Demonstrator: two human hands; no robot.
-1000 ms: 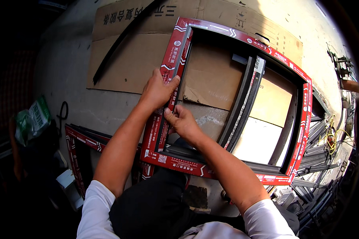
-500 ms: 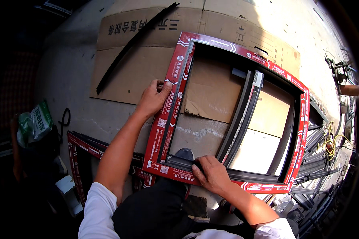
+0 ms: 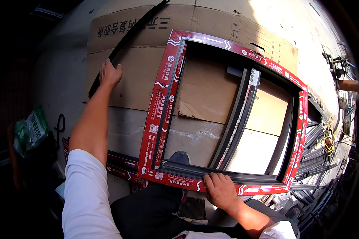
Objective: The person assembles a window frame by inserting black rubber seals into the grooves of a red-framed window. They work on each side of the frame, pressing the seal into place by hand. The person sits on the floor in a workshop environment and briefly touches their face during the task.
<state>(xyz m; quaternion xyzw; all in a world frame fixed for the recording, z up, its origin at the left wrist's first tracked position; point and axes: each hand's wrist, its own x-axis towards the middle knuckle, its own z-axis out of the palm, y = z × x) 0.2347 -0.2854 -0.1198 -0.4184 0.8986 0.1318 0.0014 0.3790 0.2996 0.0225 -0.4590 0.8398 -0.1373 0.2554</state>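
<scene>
Across the flattened cardboard (image 3: 135,81), the long black strip (image 3: 135,30) is lying against my left hand (image 3: 110,74), whether gripped I cannot tell; my right hand (image 3: 220,191) is grasping the red-filmed window frame (image 3: 158,103) at my knees. I'm judging this strip pickup, needing a firm pinch.

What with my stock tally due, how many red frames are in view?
2 that I can make out: a large frame under the right hand, and a second frame at lower left, partly hidden. Others may be hidden.
</scene>
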